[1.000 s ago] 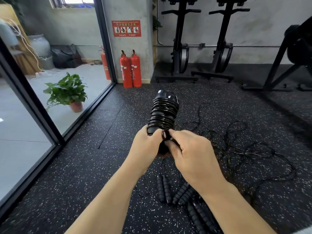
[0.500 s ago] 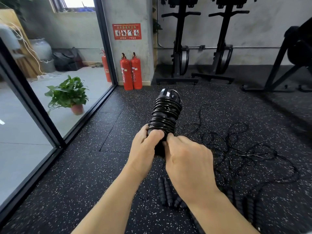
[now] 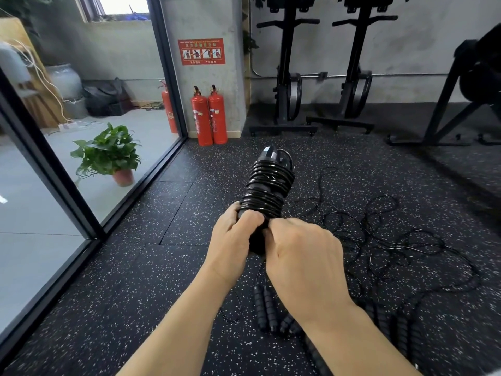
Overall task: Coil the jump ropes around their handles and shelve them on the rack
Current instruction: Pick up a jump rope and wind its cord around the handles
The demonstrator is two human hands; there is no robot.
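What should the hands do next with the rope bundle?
Probably tuck the loose end under the lowest coils. The bundle looks fully wound, the left hand grips its base, and the right hand pinches right at those coils.

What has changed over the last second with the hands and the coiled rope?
The right hand has closed in on the lower end of the coiled rope. The small loop it pinched is now hidden under that hand. The thumb of the left hand has slid across the lowest turns. Unchanged: the left hand grips the coiled rope and the loose ropes lie on the floor.
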